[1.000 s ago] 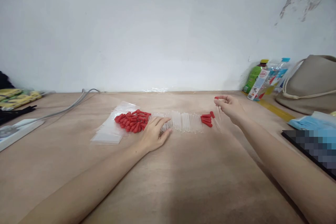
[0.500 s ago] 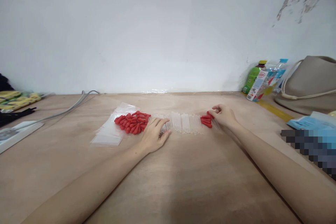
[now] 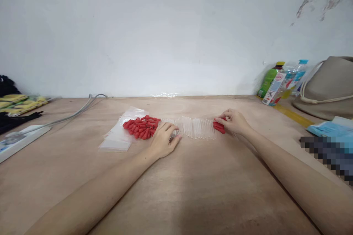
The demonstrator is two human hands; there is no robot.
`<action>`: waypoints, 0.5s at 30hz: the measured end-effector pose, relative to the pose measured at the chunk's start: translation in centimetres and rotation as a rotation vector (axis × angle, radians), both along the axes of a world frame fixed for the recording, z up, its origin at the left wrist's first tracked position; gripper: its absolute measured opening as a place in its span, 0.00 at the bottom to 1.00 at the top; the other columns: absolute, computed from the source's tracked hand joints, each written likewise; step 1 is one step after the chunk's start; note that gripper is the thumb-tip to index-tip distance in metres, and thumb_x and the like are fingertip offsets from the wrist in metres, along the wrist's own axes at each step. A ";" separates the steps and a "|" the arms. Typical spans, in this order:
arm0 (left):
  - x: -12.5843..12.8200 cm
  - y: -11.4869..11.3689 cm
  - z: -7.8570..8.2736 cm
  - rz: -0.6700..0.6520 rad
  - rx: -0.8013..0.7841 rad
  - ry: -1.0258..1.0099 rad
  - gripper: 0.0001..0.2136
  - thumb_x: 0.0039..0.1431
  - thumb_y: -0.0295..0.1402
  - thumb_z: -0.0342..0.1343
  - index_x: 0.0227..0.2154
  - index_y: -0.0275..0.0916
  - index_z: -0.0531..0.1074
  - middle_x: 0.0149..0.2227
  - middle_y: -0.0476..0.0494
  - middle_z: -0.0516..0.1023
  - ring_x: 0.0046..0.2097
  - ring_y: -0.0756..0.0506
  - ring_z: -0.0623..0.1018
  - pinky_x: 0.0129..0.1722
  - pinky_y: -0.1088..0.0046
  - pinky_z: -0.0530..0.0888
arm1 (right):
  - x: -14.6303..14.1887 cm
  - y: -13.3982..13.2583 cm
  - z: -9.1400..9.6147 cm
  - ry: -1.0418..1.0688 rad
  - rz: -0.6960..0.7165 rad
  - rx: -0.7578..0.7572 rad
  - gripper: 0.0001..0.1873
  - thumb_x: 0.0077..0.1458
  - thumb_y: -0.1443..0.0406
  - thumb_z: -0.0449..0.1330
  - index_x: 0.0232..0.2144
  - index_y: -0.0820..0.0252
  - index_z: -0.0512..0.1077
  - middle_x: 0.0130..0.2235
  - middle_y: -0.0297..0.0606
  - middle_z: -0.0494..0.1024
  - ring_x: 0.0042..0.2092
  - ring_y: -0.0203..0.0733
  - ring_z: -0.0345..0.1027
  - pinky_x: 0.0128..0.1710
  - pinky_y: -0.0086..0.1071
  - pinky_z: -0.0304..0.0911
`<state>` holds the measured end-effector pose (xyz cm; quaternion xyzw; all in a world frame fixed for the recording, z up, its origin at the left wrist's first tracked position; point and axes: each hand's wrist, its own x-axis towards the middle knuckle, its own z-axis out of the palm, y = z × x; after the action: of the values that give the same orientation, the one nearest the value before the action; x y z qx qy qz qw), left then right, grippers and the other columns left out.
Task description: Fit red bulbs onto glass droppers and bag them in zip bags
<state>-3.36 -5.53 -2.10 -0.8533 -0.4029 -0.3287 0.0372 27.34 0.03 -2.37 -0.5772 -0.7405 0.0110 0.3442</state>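
Clear thin tubes [image 3: 197,128] lie side by side in a row across the middle of the wooden table. My left hand [image 3: 163,140] rests over the row's left end, fingers apart and lightly curled, holding nothing I can see. Beside it is a heap of red rubber bulbs [image 3: 140,127], partly on clear plastic bags [image 3: 117,143]. At the row's right end, my right hand [image 3: 233,121] pinches a dropper with a red bulb, largely hidden by the fingers. Several red bulbs [image 3: 219,128] lie close together right under those fingers.
At the back right stand bottles [image 3: 271,79], a carton [image 3: 275,88] and a grey-brown bag [image 3: 327,84]. A blue packet [image 3: 328,130] lies on the right. On the left are a power strip [image 3: 27,141] with a grey cable [image 3: 71,116] and yellow packets [image 3: 16,104].
My right hand has moved slightly left and lower, over the small group of red bulbs, which now sits closer together. My left hand stays over the tubes. The view has shifted slightly.
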 end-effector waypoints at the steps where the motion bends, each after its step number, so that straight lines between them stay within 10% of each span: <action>1: 0.0 -0.1 0.1 0.013 -0.005 0.008 0.09 0.55 0.35 0.51 0.37 0.37 0.69 0.37 0.43 0.71 0.42 0.44 0.68 0.44 0.65 0.65 | -0.3 -0.1 0.1 0.022 0.003 0.052 0.10 0.47 0.59 0.58 0.23 0.59 0.74 0.27 0.37 0.72 0.30 0.39 0.63 0.31 0.32 0.58; 7: 0.2 -0.1 0.3 0.157 0.028 0.055 0.08 0.55 0.36 0.51 0.34 0.39 0.69 0.37 0.44 0.72 0.43 0.42 0.67 0.41 0.64 0.63 | -5.7 -3.1 0.2 0.209 0.062 0.346 0.11 0.54 0.60 0.52 0.29 0.60 0.70 0.28 0.37 0.73 0.29 0.37 0.63 0.30 0.32 0.58; 15: 2.0 2.4 1.5 0.354 0.038 0.074 0.10 0.54 0.39 0.50 0.28 0.39 0.72 0.40 0.42 0.70 0.45 0.40 0.66 0.44 0.61 0.61 | -9.2 -5.3 -1.5 -0.162 0.338 0.350 0.12 0.57 0.63 0.50 0.40 0.61 0.69 0.32 0.40 0.72 0.35 0.41 0.62 0.36 0.36 0.56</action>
<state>-1.39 -3.17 -0.65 -0.7798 -0.5388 -0.2929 0.1253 18.10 -5.30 -3.90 -0.3756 -0.8423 -0.1061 0.3716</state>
